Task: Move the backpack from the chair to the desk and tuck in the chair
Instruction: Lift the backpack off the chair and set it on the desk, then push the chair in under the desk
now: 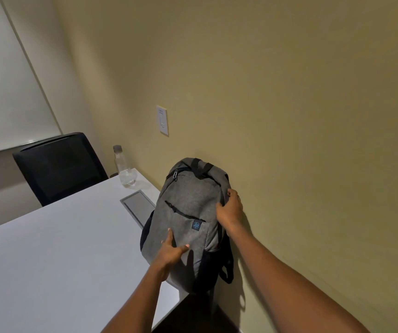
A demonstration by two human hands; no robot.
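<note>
A grey backpack (pixel 188 212) with black straps and a small blue logo patch stands upright on the right end of the white desk (pixel 61 248), leaning against the beige wall. My left hand (pixel 171 251) rests on its lower front, fingers spread against the fabric. My right hand (pixel 231 210) grips its right side near the top. A black chair (pixel 58 167) stands at the far end of the desk. The chair below the desk's near edge shows only as a dark shape (pixel 193 316).
A clear water bottle (pixel 124 169) stands on the desk's far right corner. A grey cable hatch (pixel 139 205) lies flush in the desk just left of the backpack. A white wall switch plate (pixel 162 120) is above. A whiteboard (pixel 6 80) covers the left wall.
</note>
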